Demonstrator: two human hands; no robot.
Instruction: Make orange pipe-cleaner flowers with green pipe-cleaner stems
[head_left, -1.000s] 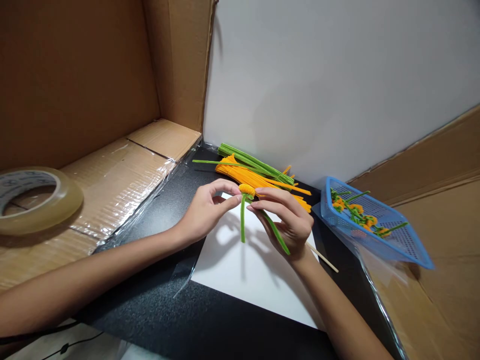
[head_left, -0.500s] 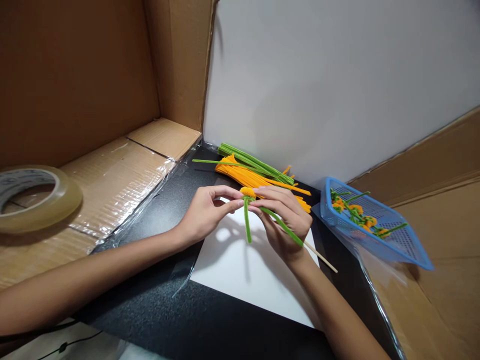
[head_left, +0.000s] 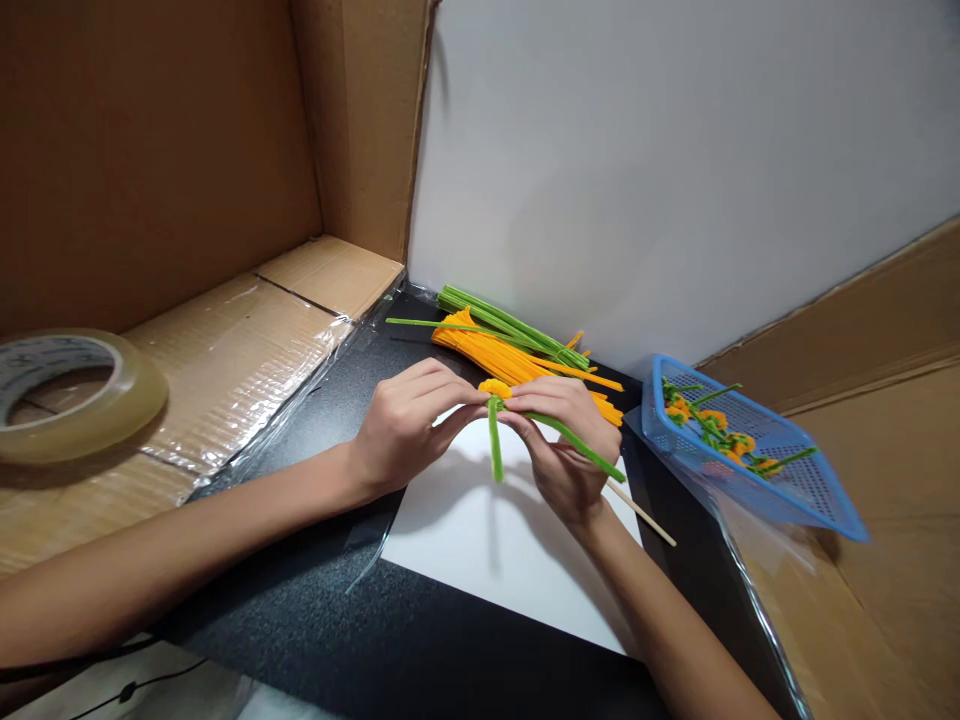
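Between my two hands, above a white sheet of paper [head_left: 480,560], is a small pipe-cleaner flower [head_left: 495,388] with an orange head and green below it. My left hand [head_left: 412,420] pinches it from the left with thumb and forefinger. From the other side, my right hand [head_left: 566,435] pinches just under the orange head. One green pipe-cleaner end [head_left: 496,445] hangs down toward the paper. Another green length [head_left: 577,445] slants down to the right across my right hand's fingers. The fingertips partly hide where the green pieces meet.
Behind my hands lie bundles of orange pipe cleaners [head_left: 487,347] and green pipe cleaners [head_left: 510,325]. A blue basket [head_left: 795,500] at right holds several orange-and-green pieces. A thin wooden stick [head_left: 645,517] lies beside the paper. A tape roll [head_left: 142,390] rests on cardboard at left.
My left hand's fingers have closed in and its wrist has turned, showing more of the hand's back. The right-hand green length has swung slightly outward and up. The flower stays in place.
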